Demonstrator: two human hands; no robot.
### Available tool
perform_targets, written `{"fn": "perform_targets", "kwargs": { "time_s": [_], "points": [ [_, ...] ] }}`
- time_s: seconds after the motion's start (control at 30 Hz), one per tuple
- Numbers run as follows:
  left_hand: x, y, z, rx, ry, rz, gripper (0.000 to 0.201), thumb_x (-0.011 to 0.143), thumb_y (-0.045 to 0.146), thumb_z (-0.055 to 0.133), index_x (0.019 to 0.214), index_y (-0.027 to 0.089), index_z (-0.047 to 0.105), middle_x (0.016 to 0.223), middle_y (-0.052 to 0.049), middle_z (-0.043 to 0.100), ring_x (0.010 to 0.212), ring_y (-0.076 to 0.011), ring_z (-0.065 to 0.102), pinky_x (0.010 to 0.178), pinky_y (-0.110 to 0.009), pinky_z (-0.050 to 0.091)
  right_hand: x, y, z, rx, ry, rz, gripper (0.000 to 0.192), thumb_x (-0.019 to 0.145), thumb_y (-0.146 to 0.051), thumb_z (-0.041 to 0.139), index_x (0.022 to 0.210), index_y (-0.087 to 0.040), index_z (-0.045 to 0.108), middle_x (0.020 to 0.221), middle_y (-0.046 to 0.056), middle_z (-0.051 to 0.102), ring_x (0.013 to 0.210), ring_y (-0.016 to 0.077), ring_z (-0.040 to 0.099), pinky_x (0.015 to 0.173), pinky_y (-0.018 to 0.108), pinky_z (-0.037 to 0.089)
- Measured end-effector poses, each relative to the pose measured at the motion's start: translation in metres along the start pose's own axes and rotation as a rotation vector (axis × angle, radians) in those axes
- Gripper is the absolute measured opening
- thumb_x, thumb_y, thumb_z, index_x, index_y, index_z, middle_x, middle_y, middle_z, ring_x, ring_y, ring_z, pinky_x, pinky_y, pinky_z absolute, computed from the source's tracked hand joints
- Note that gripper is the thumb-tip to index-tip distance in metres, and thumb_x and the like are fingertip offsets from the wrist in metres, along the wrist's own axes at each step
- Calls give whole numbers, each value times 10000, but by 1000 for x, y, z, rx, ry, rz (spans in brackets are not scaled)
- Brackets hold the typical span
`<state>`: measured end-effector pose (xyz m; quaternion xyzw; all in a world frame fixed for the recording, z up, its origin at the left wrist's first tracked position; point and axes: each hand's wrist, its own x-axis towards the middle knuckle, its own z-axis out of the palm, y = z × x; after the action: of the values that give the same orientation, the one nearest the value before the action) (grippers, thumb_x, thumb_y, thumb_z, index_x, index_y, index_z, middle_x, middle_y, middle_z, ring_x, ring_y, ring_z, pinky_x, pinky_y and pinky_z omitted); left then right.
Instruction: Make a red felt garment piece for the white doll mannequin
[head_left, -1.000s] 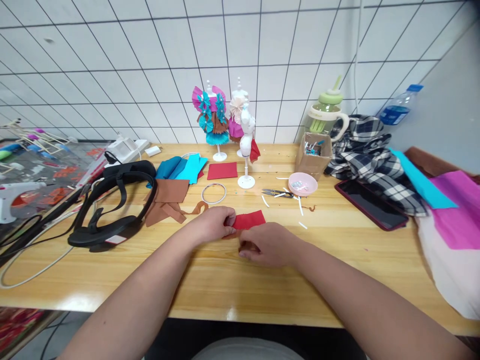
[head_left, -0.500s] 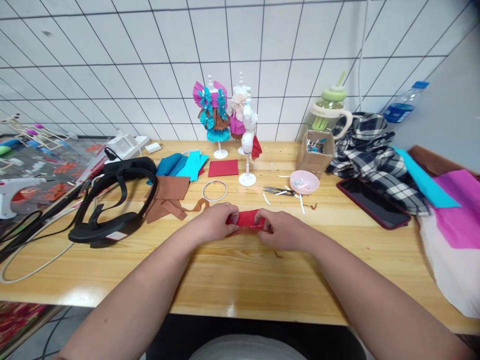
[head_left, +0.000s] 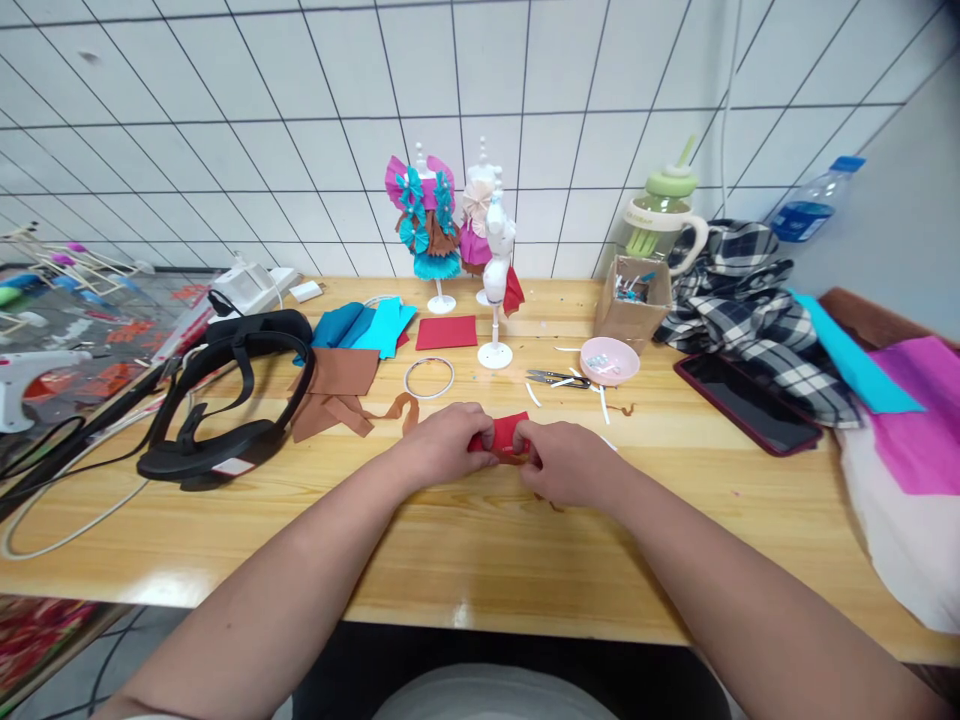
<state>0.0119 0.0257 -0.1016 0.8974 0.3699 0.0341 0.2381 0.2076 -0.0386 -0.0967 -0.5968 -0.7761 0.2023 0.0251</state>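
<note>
We see the left hand [head_left: 442,445] and right hand [head_left: 566,462] each pinching an end of a small red piece of felt-like fabric [head_left: 505,434], bunched between them just above the pale wooden worktop [head_left: 465,545]. The gathering looks partly done (no tie visible). A bare white mannequin stand [head_left: 495,290] waits beyond, undressed.

Your left hand [head_left: 442,445] and right hand [head_left: 566,465] meet on the surface [head_left: 465,540] with the folded cloth piece [head_left: 504,433] pinched between them. Just behind them lie a ring [head_left: 429,378], a bare mannequin stand [head_left: 495,290] and scissors [head_left: 555,379]. The headset [head_left: 225,400] lies well to your left, the phone [head_left: 746,405] to your right.
</note>
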Motion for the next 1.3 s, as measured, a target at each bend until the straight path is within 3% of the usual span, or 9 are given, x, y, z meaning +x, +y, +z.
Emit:
{"fn": "perform_targets", "kwargs": {
  "time_s": [0.13, 0.23, 0.33, 0.43, 0.53, 0.8, 0.97, 1.3],
  "points": [
    [0, -1, 1, -14, -1, 2, 156, 770, 342, 664, 787, 199, 605, 880, -32, 594, 841, -199, 559, 680, -292, 410, 1, -2, -3, -70, 27, 58, 202, 842, -254, 473, 969, -226, 627, 861, 55, 712, 783, 221, 637, 589, 283, 308],
    [1, -1, 2, -16, -1, 10, 144, 782, 336, 653, 786, 200, 606, 878, -33, 597, 847, -198, 558, 697, -293, 416, 1, -4, -5, -56, 13, 72, 285, 917, -380, 403, 873, -231, 642, 828, 56, 710, 748, 215, 634, 576, 287, 303],
    [1, 0, 1, -7, -11, 5, 141, 786, 336, 646, 798, 200, 610, 889, -37, 598, 850, -200, 557, 698, -294, 416, 0, -4, -6, -61, 11, 57, 299, 869, -490, 486, 854, -237, 643, 825, 47, 709, 738, 214, 624, 566, 282, 289],
    [0, 0, 0, -4, -30, 0, 137, 786, 329, 642, 797, 197, 604, 900, -37, 595, 852, -201, 552, 693, -296, 414, 0, 0, -7, -79, 21, 56, 152, 820, -363, 551, 838, -250, 653, 836, 28, 710, 752, 202, 616, 565, 275, 271],
    [-1, 0, 0, -26, -38, 0, 126, 794, 318, 637, 806, 197, 606, 930, -43, 586, 882, -206, 545, 722, -302, 420, 1, 6, -11, -26, 16, 78, 137, 822, -302, 537, 802, -259, 665, 828, 12, 706, 729, 175, 595, 569, 269, 276],
    [-1, -3, 2, -32, -40, 14, 93, 787, 290, 654, 806, 203, 629, 932, -41, 564, 903, -207, 532, 762, -306, 419, 12, 25, -8, 160, -3, 6, 135, 811, -299, 548, 729, -227, 629, 726, -27, 651, 640, 120, 517, 552, 242, 288],
    [-1, -3, 2, -33, -49, 4, 100, 791, 304, 655, 839, 217, 642, 933, -34, 564, 906, -205, 533, 750, -302, 417, 18, 34, -2, 210, -40, 60, 146, 797, -307, 551, 701, -221, 618, 685, -33, 636, 605, 112, 512, 534, 239, 290],
    [-1, -3, 1, -8, -52, 4, 99, 792, 311, 649, 850, 231, 645, 952, -27, 565, 911, -205, 535, 765, -313, 408, 22, 37, -1, 185, 18, 34, 196, 806, -356, 542, 677, -209, 562, 666, -26, 601, 598, 112, 484, 530, 238, 277]
  ]
}}
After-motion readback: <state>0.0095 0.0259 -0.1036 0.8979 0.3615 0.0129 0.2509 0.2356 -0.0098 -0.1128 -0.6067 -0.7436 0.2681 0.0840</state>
